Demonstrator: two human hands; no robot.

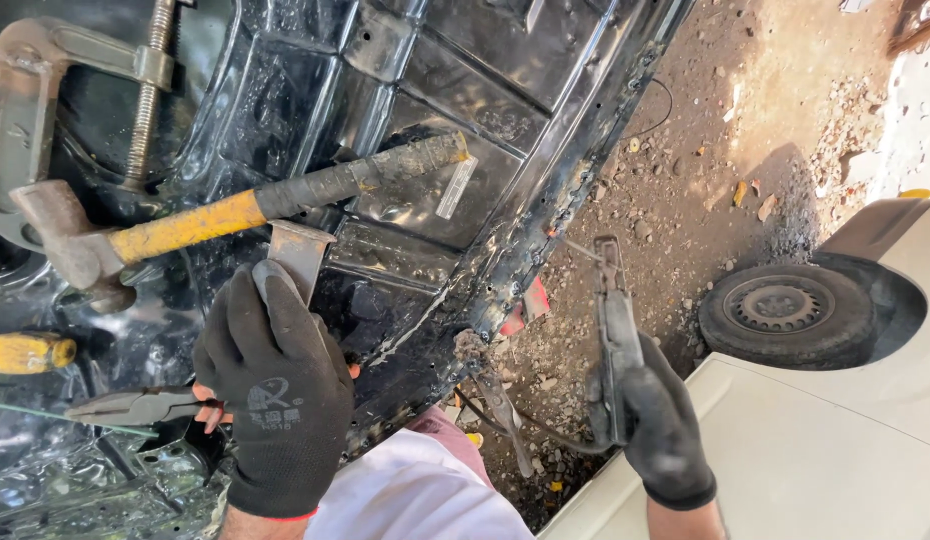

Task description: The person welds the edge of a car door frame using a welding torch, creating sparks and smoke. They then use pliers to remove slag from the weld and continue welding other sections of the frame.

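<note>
Black sheet-metal panel: stiff, heavy, rough rusted edge. Small metal plate pressed flat to the panel by gloved left hand, fingers together; thin, rigid (sharp edges likely). Right hand closed around electrode holder; grip the insulated handle.

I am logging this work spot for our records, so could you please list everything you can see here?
Sheet-metal body panel: one, black, fills the upper left, its rusty edge running diagonally.
Hammer: one, yellow and black handle, lying on the panel.
C-clamp: one, grey-brown, top left.
Pliers: one, grey with red handles, lower left.
Yellow tool handle: one, left edge.
Metal plate: one, grey, at the left hand's fingertips.
Electrode holder: one, dark, with a thin rod at its tip.
Wheel: one, black tyre, on the dirt at right.
Car body: one, off-white, lower right.
Left hand: black glove, on the plate.
Right hand: black glove, gripping the holder.
</note>
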